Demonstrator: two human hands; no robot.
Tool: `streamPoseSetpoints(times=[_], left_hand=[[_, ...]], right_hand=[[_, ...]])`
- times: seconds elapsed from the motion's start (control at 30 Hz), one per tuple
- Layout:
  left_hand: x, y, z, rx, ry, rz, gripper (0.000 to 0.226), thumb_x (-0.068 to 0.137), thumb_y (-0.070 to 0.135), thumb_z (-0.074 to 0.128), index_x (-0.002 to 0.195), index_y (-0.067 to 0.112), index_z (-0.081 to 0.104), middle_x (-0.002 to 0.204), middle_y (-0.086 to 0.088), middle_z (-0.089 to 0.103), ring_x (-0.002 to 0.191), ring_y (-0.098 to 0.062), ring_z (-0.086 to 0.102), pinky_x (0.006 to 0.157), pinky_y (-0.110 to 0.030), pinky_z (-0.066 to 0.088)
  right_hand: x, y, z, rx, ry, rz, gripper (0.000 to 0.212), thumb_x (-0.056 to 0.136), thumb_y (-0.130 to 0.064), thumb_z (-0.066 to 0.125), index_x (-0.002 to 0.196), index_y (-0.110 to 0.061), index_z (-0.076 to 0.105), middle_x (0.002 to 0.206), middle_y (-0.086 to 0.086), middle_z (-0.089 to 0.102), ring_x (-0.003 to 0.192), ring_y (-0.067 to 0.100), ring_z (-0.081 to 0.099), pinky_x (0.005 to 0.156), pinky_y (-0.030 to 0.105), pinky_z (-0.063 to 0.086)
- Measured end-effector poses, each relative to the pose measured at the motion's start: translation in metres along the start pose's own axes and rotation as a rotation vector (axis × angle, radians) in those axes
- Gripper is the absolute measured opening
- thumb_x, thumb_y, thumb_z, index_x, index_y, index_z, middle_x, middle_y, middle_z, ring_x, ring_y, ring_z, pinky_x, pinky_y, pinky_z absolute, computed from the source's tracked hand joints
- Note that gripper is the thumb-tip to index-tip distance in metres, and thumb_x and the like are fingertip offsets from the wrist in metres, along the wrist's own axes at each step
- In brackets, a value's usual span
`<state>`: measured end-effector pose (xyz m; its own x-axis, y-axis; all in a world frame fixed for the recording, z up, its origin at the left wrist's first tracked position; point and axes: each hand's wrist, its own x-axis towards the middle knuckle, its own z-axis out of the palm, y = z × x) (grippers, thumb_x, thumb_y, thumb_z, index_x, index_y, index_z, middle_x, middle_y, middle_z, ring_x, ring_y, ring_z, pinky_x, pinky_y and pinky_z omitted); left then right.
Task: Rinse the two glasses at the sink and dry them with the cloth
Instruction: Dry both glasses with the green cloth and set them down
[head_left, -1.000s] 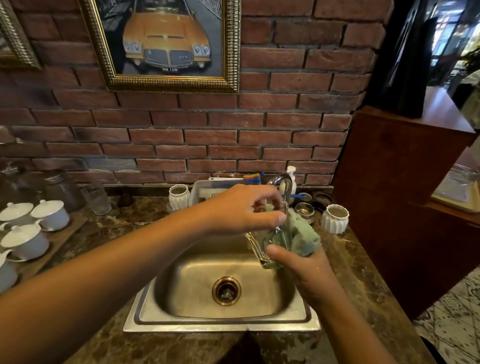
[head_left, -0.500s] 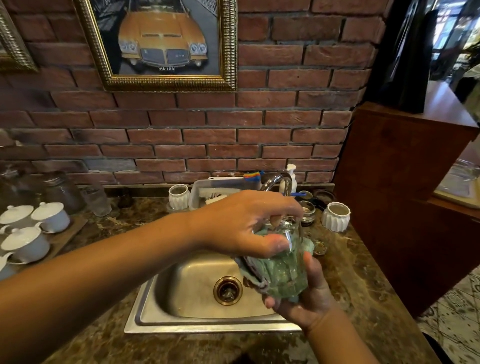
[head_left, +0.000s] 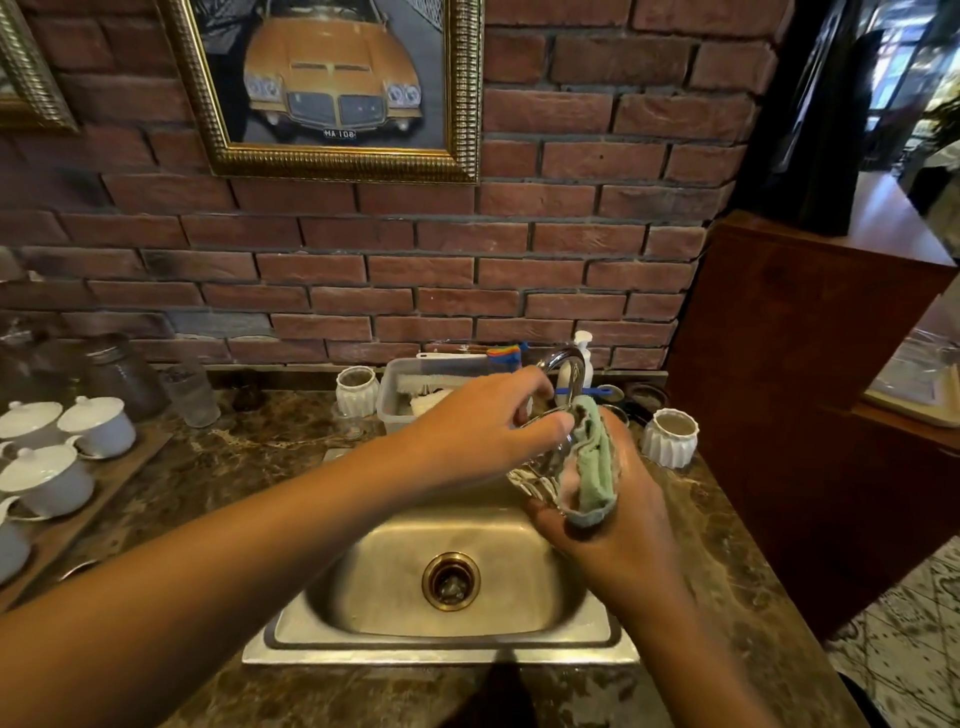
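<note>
Gripping glass (head_left: 537, 475) — half hidden, cloth (head_left: 592, 462) covering

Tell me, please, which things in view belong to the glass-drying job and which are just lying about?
In use:
glass, gripped by left hand
cloth, in right hand
sink
tap

Lying about:
lidded cups
white pots
plastic tub
soap bottle
car picture
</note>
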<state>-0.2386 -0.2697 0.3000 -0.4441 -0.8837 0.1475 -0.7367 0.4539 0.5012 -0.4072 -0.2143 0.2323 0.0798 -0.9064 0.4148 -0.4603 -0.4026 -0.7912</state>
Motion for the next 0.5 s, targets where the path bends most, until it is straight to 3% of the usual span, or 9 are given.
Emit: streamPoseSetpoints(times=[0.13, 0.2, 0.27, 0.33, 0.4, 0.5], left_hand=[[0.004, 0.012, 0.012, 0.035, -0.021, -0.11, 0.045, 0.097, 0.062, 0.039, 0.115, 0.026, 0.06, 0.098, 0.003, 0.066, 0.087, -0.013, 0.061, 0.078, -0.04, 0.055], [0.003, 0.017, 0.014, 0.025, 0.018, -0.108, 0.042, 0.098, 0.058, 0.041, 0.109, 0.024, 0.061, 0.095, 0.002, 0.066, 0.086, -0.014, 0.06, 0.076, -0.04, 0.053], [0.001, 0.019, 0.013, -0.011, 0.047, -0.084, 0.044, 0.094, 0.058, 0.042, 0.104, 0.02, 0.062, 0.093, -0.001, 0.066, 0.086, -0.018, 0.06, 0.076, -0.043, 0.052], [-0.002, 0.02, 0.009, -0.063, 0.063, -0.04, 0.048, 0.088, 0.058, 0.04, 0.101, 0.018, 0.063, 0.09, -0.002, 0.065, 0.084, -0.018, 0.06, 0.073, -0.043, 0.05], [-0.004, 0.021, 0.006, -0.103, 0.07, 0.029, 0.047, 0.086, 0.055, 0.041, 0.103, 0.018, 0.064, 0.088, 0.002, 0.064, 0.082, -0.014, 0.058, 0.068, -0.038, 0.048], [-0.007, 0.021, 0.0, -0.126, 0.052, 0.172, 0.052, 0.082, 0.058, 0.039, 0.106, 0.02, 0.065, 0.089, 0.007, 0.061, 0.081, -0.007, 0.054, 0.067, -0.03, 0.044]], right_hand=[[-0.003, -0.003, 0.008, -0.094, 0.059, -0.05, 0.098, 0.07, -0.049, 0.08, 0.152, -0.027, 0.032, 0.144, -0.012, 0.05, 0.133, 0.001, 0.047, 0.107, 0.026, 0.046], [-0.004, -0.003, 0.008, -0.044, 0.079, -0.019, 0.099, 0.069, -0.053, 0.081, 0.152, -0.026, 0.033, 0.143, -0.011, 0.053, 0.134, 0.003, 0.048, 0.109, 0.028, 0.046], [-0.004, -0.004, 0.004, 0.027, 0.054, -0.003, 0.097, 0.066, -0.055, 0.08, 0.149, -0.029, 0.036, 0.139, -0.016, 0.056, 0.132, -0.002, 0.05, 0.107, 0.02, 0.045], [-0.002, -0.006, -0.003, 0.19, -0.008, 0.039, 0.084, 0.067, -0.039, 0.088, 0.139, -0.037, 0.045, 0.128, -0.023, 0.063, 0.123, -0.006, 0.056, 0.099, 0.014, 0.048], [0.001, -0.007, -0.009, 0.411, -0.115, 0.134, 0.075, 0.064, -0.013, 0.091, 0.126, -0.034, 0.054, 0.112, -0.021, 0.072, 0.108, 0.001, 0.067, 0.082, 0.016, 0.056], [0.006, -0.007, -0.016, 0.756, -0.219, 0.231, 0.074, 0.051, -0.019, 0.092, 0.119, -0.019, 0.062, 0.103, -0.002, 0.076, 0.097, 0.019, 0.073, 0.07, 0.029, 0.061]])
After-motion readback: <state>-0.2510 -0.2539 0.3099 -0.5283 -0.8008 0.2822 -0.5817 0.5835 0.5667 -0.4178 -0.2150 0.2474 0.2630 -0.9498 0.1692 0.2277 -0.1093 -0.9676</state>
